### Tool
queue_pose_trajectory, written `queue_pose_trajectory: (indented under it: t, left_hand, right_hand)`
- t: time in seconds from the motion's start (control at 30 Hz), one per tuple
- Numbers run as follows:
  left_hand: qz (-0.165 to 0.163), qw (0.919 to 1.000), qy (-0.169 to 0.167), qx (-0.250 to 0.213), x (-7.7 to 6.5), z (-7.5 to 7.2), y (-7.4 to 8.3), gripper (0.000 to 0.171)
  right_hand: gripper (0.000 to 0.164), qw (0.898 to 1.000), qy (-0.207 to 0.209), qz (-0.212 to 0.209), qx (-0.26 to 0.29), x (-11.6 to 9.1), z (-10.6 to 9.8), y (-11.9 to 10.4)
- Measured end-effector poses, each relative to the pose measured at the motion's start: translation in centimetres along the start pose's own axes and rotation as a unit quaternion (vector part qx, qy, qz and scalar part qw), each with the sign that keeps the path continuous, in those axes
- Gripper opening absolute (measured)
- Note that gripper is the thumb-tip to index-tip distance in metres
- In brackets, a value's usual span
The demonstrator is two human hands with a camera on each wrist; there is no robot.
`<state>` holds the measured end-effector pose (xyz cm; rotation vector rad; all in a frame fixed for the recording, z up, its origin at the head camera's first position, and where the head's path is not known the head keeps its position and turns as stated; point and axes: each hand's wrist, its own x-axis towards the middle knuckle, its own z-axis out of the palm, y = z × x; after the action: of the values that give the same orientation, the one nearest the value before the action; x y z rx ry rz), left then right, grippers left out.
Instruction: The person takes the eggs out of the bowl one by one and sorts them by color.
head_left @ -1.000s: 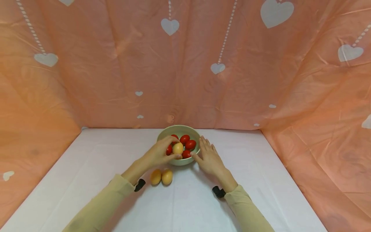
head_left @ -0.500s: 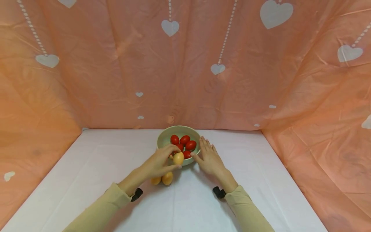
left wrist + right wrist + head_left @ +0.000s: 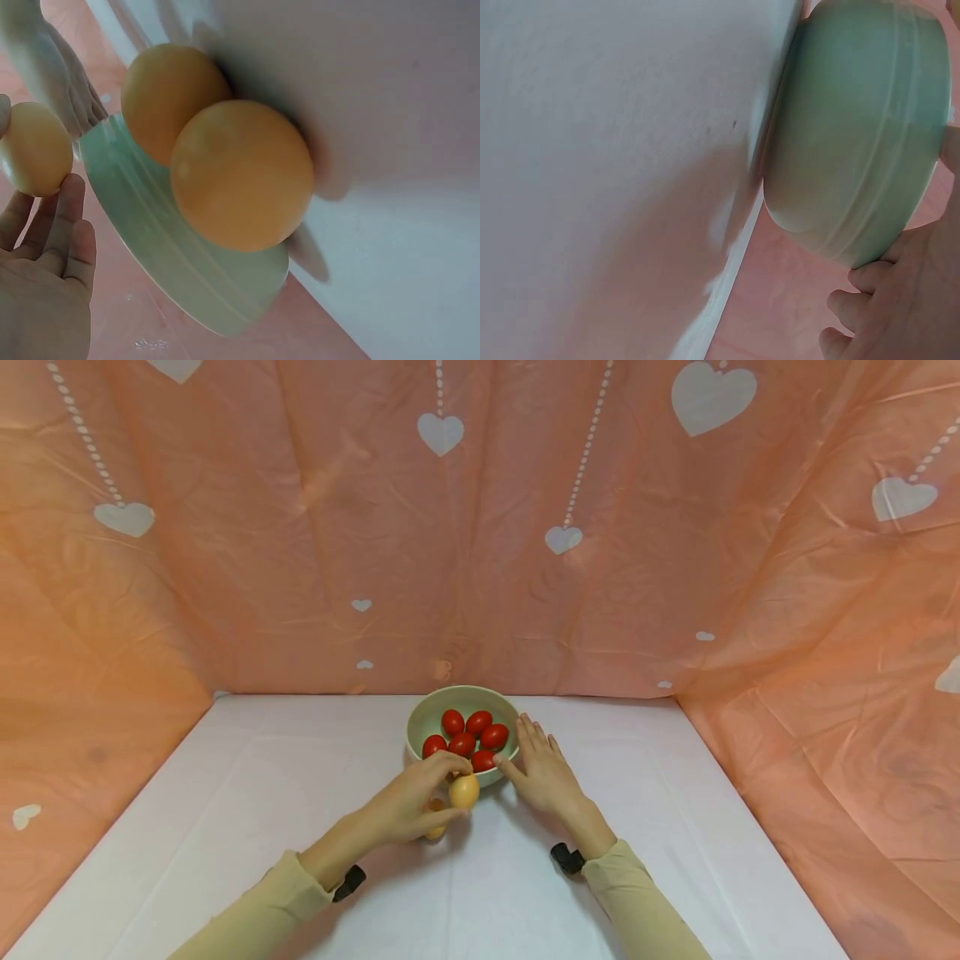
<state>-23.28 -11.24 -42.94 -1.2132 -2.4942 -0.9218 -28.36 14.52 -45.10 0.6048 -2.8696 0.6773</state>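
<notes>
My left hand (image 3: 408, 802) pinches a yellow egg (image 3: 464, 792) between thumb and fingertips, just in front of the bowl's near rim. The pale green bowl (image 3: 426, 708) holds several red egg-shaped pieces (image 3: 462, 745). Straight fingers of my right hand (image 3: 547, 777) lie against the bowl's right side, its thumb at the front rim. Two more yellow eggs rest side by side on the table; the left wrist view shows a nearer egg (image 3: 241, 176) and a farther egg (image 3: 166, 101). In the head view my left hand mostly hides them.
A white cloth (image 3: 660, 827) covers the table. Orange-pink sheets (image 3: 480, 568) printed with white hearts rise behind it and on both sides. The bowl stands close to the back sheet. A black wrist camera (image 3: 566, 858) sits on the right wrist.
My left hand has drawn the yellow egg from over the bowl toward the front, now covering most of the two table eggs. The right hand and bowl have stayed put.
</notes>
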Motion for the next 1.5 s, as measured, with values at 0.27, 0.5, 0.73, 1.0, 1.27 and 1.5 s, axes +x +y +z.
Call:
queue_pose_trajectory:
  t: [0.27,0.5,0.73,1.0,1.27,1.5]
  left_hand:
    - [0.009,0.9980,-0.028,0.056,-0.7,0.8,0.2,0.052]
    - [0.010,0.9905,-0.062,0.122,-1.1,1.6,0.0,0.048]
    - [0.003,0.9869,-0.072,0.144,-1.0,2.0,0.0,0.048]
    - [-0.024,0.9839,-0.087,0.154,-1.1,2.4,-0.1,0.049]
    - [-0.029,0.9823,-0.093,0.160,-1.3,2.5,-0.2,0.050]
    - [-0.032,0.9818,-0.094,0.162,-1.5,2.8,-0.6,0.052]
  right_hand:
    - [0.086,1.000,0.001,-0.001,-0.003,0.0,0.0,0.0]
    - [0.087,1.000,0.001,-0.001,0.001,0.0,0.0,0.0]
    - [0.087,1.000,0.005,-0.003,-0.002,0.1,0.2,0.2]
    - [0.089,1.000,0.004,-0.002,-0.008,0.2,0.3,0.4]
    - [0.088,1.000,0.006,-0.003,-0.003,0.2,0.2,0.3]
    - [0.087,1.000,0.002,0.000,-0.004,0.1,0.1,0.2]
